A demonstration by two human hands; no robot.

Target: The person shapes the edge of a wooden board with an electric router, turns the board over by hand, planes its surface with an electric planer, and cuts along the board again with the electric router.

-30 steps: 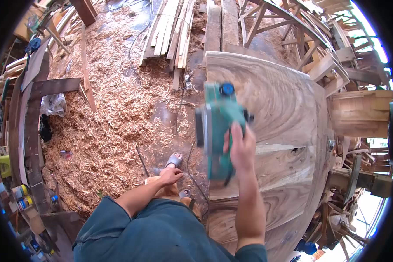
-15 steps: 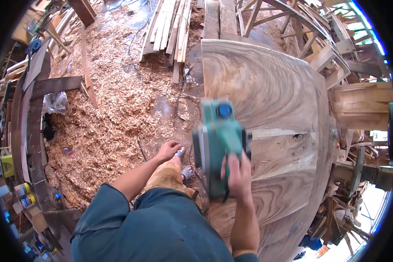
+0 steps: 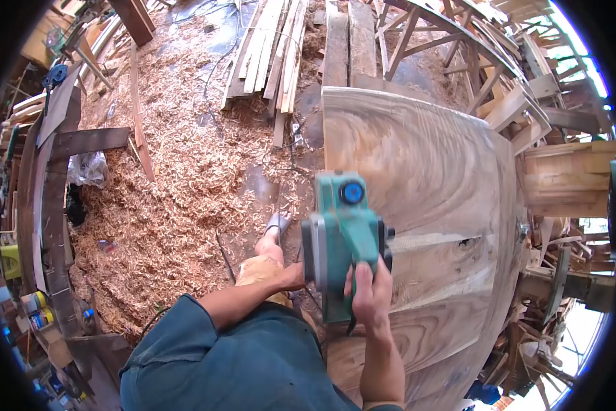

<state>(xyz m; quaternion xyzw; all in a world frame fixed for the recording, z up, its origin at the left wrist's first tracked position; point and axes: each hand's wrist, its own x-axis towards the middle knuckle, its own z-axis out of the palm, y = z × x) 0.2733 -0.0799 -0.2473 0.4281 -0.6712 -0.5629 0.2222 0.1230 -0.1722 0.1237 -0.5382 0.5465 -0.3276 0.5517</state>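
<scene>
Right hand: closed round rear handle of green power planer. Planer body lies ahead of grip, long axis pointing away from torso, blue knob at far end. Tool over near-left edge of wood slab; most of slab spreads right of grip. Right hand nearer handle; left hand beside planer's left flank, fingers partly hidden, grip and contact cannot be told. Count: planer, one; blue knob, one; slab, one; hands, two. Shavings left of grip, uncountable.
</scene>
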